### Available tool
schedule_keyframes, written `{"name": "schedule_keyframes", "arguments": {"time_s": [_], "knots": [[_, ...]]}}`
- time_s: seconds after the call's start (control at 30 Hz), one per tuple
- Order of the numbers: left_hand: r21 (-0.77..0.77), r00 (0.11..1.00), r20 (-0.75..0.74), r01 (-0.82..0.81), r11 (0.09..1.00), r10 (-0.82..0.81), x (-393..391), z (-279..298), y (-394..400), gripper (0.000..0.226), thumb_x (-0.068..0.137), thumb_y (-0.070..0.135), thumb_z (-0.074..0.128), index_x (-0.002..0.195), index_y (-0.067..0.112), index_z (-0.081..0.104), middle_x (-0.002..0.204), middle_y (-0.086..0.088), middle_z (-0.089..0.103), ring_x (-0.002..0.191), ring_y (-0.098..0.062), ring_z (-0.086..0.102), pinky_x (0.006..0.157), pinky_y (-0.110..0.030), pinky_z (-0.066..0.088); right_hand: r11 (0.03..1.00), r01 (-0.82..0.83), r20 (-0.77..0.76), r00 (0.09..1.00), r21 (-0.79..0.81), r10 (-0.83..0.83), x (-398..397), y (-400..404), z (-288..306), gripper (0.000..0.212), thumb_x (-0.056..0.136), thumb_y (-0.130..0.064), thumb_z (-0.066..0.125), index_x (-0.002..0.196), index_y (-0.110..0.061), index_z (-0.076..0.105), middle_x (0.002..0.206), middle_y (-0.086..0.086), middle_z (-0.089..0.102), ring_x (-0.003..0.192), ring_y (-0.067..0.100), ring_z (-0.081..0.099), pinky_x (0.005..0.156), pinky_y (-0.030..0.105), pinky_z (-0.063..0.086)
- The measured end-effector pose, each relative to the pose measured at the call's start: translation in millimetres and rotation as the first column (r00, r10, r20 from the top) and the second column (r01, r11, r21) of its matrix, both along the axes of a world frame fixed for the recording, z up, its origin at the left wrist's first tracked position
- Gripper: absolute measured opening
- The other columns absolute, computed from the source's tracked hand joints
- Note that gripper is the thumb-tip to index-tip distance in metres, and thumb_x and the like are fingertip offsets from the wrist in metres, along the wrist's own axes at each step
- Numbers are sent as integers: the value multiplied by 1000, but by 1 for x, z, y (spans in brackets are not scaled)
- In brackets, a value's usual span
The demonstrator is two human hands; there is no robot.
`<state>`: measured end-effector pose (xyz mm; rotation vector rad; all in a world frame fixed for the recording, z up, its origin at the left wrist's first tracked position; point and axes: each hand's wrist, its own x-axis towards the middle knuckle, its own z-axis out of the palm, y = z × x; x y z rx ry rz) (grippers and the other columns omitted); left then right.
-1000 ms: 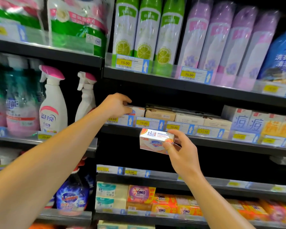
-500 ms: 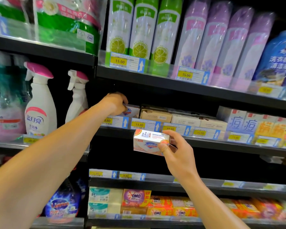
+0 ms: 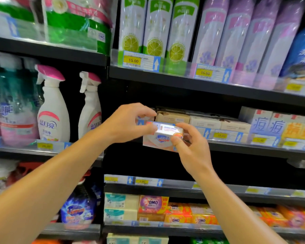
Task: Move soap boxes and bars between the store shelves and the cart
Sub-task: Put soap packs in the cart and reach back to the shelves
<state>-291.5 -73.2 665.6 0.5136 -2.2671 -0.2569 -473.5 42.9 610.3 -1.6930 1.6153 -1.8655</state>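
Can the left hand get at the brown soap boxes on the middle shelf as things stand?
Probably yes. The left hand is right beside the brown soap boxes, with nothing between them, but its fingers pinch the white soap box that the right hand also holds, so it must let go first.

OMO box (image 3: 153,203) — 15.00 tag (image 3: 133,60)
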Motion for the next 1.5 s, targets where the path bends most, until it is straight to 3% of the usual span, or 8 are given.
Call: {"name": "schedule_keyframes", "arguments": {"time_s": [0.1,0.27,0.4,0.53,0.77,0.87,1.13,1.5], "knots": [[-85,998,56,13,996,-9,9,-6,0,40,83,27,76,122,26,65,110,14,64,97,3,56,80,-9,44,1000,-2,-39,999,-19,1,10,-7,12,34,92,-16,68,121,-32,58,113,-14,64,105,7,64,79,23,58],[-166,973,-219,-108,980,70,28,2,-8,40,83,9,74,121,15,64,112,4,62,103,-8,57,83,-27,52,998,25,-205,978,-59,-37,22,-13,13,74,83,-28,78,147,-29,39,140,-13,51,130,1,46,107,23,40],[-186,935,-273,-282,941,226,33,7,-21,41,87,10,70,127,13,60,120,-3,61,111,-16,56,89,-32,50,972,232,-670,727,34,-150,21,-14,-4,85,85,-49,70,155,-30,24,162,-10,17,150,9,8,123,32,15],[-132,927,-192,-350,927,323,24,4,-36,45,89,13,68,132,13,57,125,-7,58,115,-23,56,95,-36,48,895,419,-837,537,155,-106,20,-22,-27,94,89,-63,56,158,-30,2,166,-5,-7,151,17,-18,124,41,-3],[4,917,10,-398,917,398,8,3,-58,40,92,16,61,132,18,61,134,-3,58,121,-23,54,104,-35,43,884,437,-853,513,162,-97,16,-24,-33,93,91,-63,53,158,-31,-2,165,-6,-14,148,15,-25,121,39,-12],[70,926,6,-377,924,377,6,-3,-59,30,94,20,59,121,24,69,127,3,63,114,-17,57,97,-30,46,889,429,-851,516,158,-98,15,-23,-33,91,91,-62,53,158,-32,0,165,-7,-14,148,14,-26,120,37,-13],[28,930,13,-368,930,367,-8,12,-55,25,85,28,71,110,27,73,116,4,67,105,-14,60,92,-34,51,893,420,-829,549,163,-107,16,-25,-34,88,91,-61,54,158,-33,3,165,-10,-12,148,12,-25,119,35,-15],[-31,927,23,-374,927,374,-19,11,-53,19,90,21,67,108,18,75,112,2,72,102,-10,61,83,-27,50,899,414,-827,549,143,-121,16,-25,-36,85,92,-59,54,158,-32,6,165,-9,-9,149,12,-23,118,33,-16]]}}
